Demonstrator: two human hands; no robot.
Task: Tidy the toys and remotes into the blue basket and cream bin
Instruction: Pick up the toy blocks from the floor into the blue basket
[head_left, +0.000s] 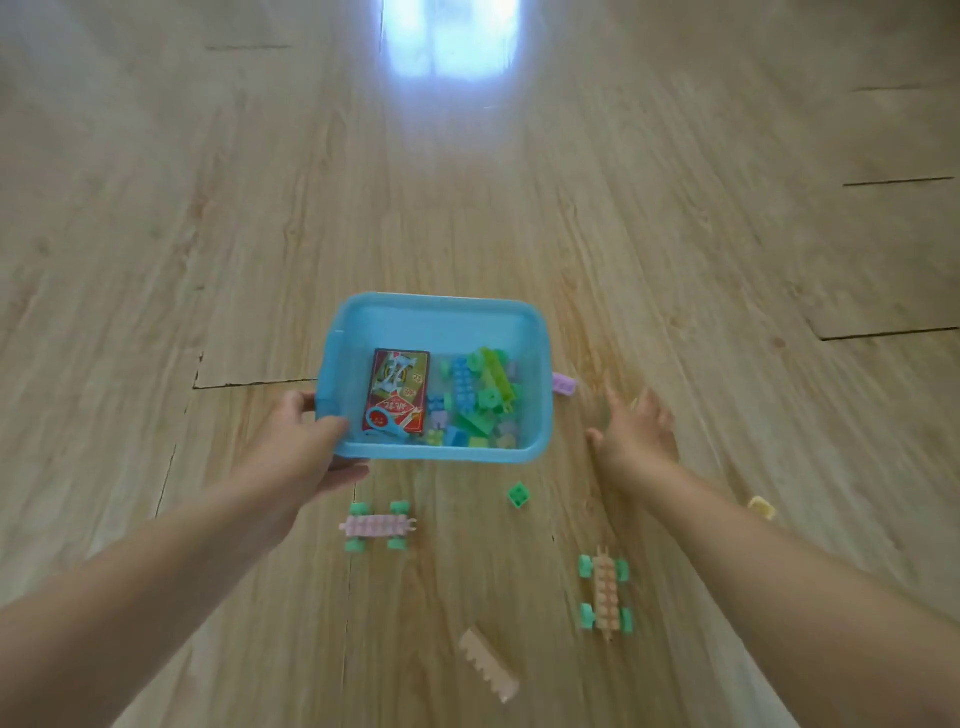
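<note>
1. The blue basket (439, 325), part-filled with blocks, is gripped at its near-left rim by the left hand (306, 441).
2. The right hand (636, 434) hovers, fingers spread, empty.
3. Light, rigid plastic is judged; rim holds suit.

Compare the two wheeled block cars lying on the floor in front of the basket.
The pink car has a pale pink body; the orange car has a peach-orange one. The pink car lies crosswise, just below the blue basket near the left hand; the orange car lies lengthwise, further right and nearer the camera, below the right hand. Both have four green wheels and rest on the wooden floor.
</note>
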